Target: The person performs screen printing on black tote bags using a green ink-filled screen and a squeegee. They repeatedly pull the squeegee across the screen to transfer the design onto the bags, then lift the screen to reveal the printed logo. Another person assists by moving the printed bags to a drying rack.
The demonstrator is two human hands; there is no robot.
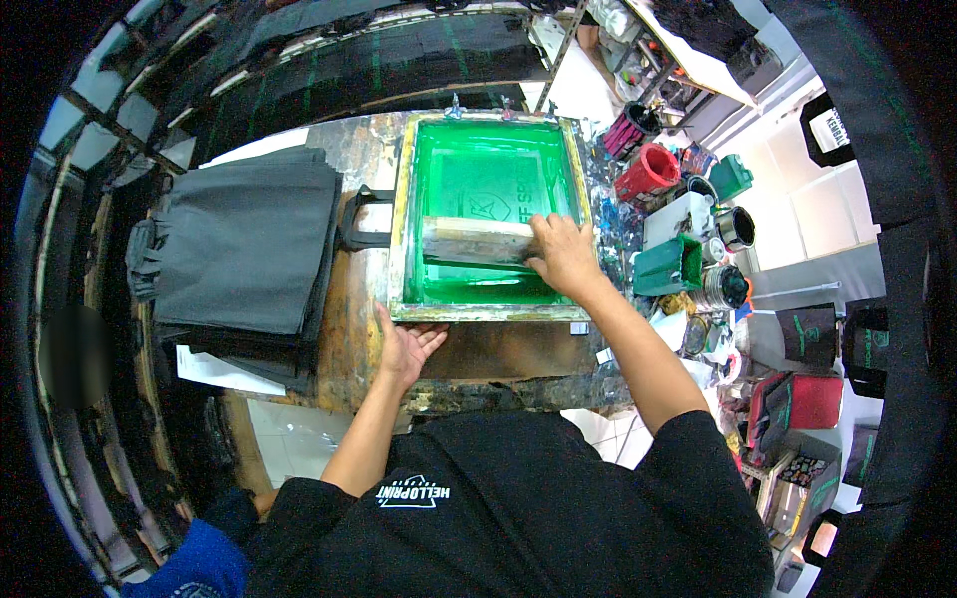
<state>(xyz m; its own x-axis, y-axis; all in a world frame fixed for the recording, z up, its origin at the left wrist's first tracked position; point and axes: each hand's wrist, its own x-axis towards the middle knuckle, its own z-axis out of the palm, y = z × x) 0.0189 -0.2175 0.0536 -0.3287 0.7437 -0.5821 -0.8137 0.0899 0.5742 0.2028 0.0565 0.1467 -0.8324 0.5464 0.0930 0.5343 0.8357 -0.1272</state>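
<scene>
The right hand (563, 254) grips a squeegee (477, 242) on the green screen frame (402, 214); the left hand (407, 349), open, seemingly steadies its near edge. Black bags (244, 249) stack leftward, red tub (648, 171) rightward.

Stack of folded black bags (244, 249) is sitting on the left side of the worn, paint-smeared table (498, 354), with white paper sheets (214, 371) sticking out from under it. Off to the right, a cluttered shelf is holding a red container (648, 171), a couple of green tubs (668, 266), a metal can (736, 227) and a dark-lidded jar (728, 287). More black bags with green print (809, 334) are hanging further right, near a red one (812, 401).
</scene>
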